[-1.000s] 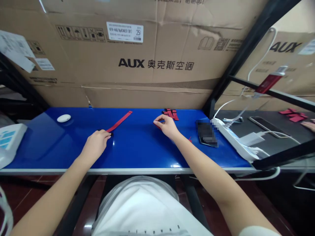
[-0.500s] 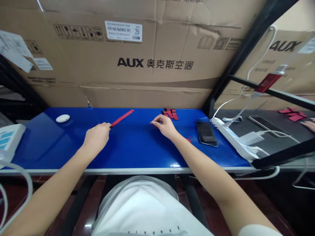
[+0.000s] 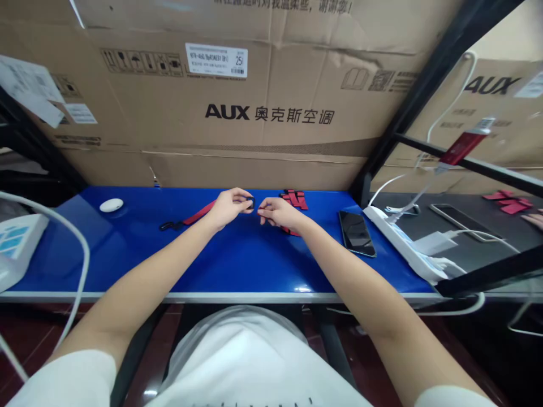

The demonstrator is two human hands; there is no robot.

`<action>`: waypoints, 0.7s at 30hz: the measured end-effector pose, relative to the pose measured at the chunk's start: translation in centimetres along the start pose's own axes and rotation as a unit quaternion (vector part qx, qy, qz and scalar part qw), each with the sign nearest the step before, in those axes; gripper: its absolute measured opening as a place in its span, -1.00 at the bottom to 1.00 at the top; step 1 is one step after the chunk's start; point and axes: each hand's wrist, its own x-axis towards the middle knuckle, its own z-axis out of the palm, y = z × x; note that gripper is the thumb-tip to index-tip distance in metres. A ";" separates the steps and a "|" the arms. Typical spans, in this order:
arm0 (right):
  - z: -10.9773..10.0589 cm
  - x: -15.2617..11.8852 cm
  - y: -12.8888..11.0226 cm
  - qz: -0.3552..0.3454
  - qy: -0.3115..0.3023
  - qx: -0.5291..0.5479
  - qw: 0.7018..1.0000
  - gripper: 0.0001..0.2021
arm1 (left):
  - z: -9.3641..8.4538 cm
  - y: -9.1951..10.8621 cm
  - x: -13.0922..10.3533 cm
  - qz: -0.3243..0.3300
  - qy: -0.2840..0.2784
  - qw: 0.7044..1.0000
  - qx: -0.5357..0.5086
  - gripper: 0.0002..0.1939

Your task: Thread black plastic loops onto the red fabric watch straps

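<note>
Cardboard box [image 3: 271,79] walls off the top of the frame, standing along the far edge of the blue tabletop [image 3: 254,263]. That glossy surface spans the middle, its pale front edge crossing below both forearms, with blue stretching between them. A black post [image 3: 430,85] slants down from the upper right, bounding that side; a darker table [image 3: 517,226] continues beyond it. The white power strip [image 3: 403,246] runs along the right edge, a phone [image 3: 357,233] beside it. At centre, the left hand [image 3: 229,208] pinches a small black piece [image 3: 251,202], and the right hand [image 3: 278,213], just beside it, pinches a bit of red strap. Another red strap [image 3: 199,213] lies left of centre, ending in a black hook [image 3: 171,225]. Red straps [image 3: 297,199] lie piled behind the right hand.
</note>
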 end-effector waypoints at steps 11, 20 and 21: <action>1.1 0.5 1.6 -0.069 -0.016 -0.072 0.995 -0.88 | -0.4 -3.0 -0.9 -0.047 -0.046 0.996 -0.063 -0.59; 0.4 -0.4 0.9 -0.127 -0.014 -0.103 0.986 -0.80 | -0.3 -3.4 -1.2 -0.083 -0.057 0.987 -0.124 -0.62; 0.4 -0.5 0.9 -0.131 -0.019 -0.105 0.986 -0.80 | -0.3 -3.5 -1.2 -0.081 -0.060 0.987 -0.122 -0.62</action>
